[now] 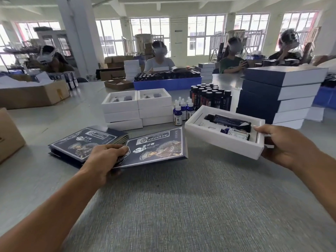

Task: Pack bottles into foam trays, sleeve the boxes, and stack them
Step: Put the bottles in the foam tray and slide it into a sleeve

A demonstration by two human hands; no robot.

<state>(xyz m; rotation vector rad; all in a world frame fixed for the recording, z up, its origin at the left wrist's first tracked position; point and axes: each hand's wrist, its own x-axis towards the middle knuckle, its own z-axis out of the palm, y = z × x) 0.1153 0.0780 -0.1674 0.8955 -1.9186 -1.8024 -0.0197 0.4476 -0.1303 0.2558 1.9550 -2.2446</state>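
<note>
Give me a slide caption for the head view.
Right hand holds a filled white tray; left hand grips a flat printed sleeve.

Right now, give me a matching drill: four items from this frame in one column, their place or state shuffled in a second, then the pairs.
Items:
1. white foam-lined tray box holding two dark bottles
2. flat dark blue printed sleeve
3. tall stack of dark blue sleeved boxes
4. small blue dropper bottles with white caps

Place or state:
A. standing on the table, between the empty white boxes and the tall black bottles
B. gripped by the left hand, front edge lifted
C. piled far right on the table
D. held above the table by the right hand

Pairs: 1-D, 2-B, 3-C, 4-A
</note>
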